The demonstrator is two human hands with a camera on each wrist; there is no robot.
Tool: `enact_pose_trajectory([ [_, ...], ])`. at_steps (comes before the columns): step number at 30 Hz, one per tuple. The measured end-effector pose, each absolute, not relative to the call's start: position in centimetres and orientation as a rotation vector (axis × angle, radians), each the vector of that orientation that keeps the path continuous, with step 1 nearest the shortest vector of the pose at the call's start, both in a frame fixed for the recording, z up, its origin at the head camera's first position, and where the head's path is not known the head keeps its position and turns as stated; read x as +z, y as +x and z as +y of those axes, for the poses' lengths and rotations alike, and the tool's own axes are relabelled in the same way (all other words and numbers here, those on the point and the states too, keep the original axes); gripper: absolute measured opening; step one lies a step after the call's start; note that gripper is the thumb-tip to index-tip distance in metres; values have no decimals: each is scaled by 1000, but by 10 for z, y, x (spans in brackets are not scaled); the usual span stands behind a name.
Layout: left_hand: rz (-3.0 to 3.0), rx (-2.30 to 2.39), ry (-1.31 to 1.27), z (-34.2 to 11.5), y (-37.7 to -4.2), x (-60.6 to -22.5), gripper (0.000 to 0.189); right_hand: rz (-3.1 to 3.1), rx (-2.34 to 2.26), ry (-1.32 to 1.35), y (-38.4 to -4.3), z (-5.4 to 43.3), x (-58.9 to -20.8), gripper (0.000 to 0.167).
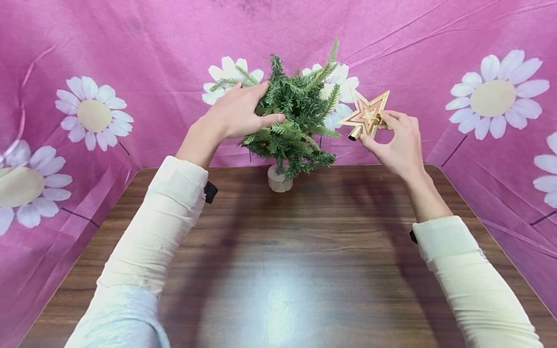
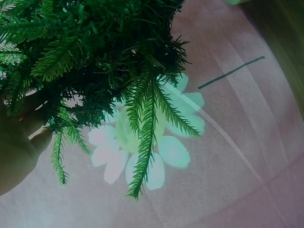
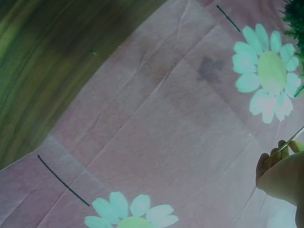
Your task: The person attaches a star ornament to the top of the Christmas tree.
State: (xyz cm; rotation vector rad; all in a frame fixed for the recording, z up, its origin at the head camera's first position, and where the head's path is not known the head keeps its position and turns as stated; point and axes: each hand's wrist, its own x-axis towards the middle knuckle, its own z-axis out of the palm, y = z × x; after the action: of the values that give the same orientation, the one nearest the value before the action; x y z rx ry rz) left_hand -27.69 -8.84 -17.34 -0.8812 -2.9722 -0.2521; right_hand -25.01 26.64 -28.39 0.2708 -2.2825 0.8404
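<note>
A small artificial Christmas tree (image 1: 300, 111) with bushy green branches and a pale round wooden base (image 1: 280, 180) stands at the table's back edge. My left hand (image 1: 237, 108) is at its upper left side, thumb across the front branches; foliage hides part of the other fingers. In the left wrist view, fingers (image 2: 42, 140) reach in among the branches (image 2: 99, 61). To the right of the tree, my right hand (image 1: 400, 140) pinches a gold star tree topper (image 1: 367, 113), held raised with its tubular socket toward the lower left. Only the star's thin edge (image 3: 295, 137) shows in the right wrist view.
The brown wood-grain table (image 1: 278, 251) spreads out in front of the tree. Close behind and along both sides hangs a pink cloth (image 1: 174, 72) printed with large white daisies. Both forearms reach over the table, with dark wrist straps at the cuffs.
</note>
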Motion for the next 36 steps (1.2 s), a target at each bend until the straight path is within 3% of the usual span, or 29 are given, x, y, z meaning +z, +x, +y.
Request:
enact_pose_trajectory([
  [36,-2982,-187,-886,-88,-278,-172,101,-2194,843,235,-258,235,-229,55],
])
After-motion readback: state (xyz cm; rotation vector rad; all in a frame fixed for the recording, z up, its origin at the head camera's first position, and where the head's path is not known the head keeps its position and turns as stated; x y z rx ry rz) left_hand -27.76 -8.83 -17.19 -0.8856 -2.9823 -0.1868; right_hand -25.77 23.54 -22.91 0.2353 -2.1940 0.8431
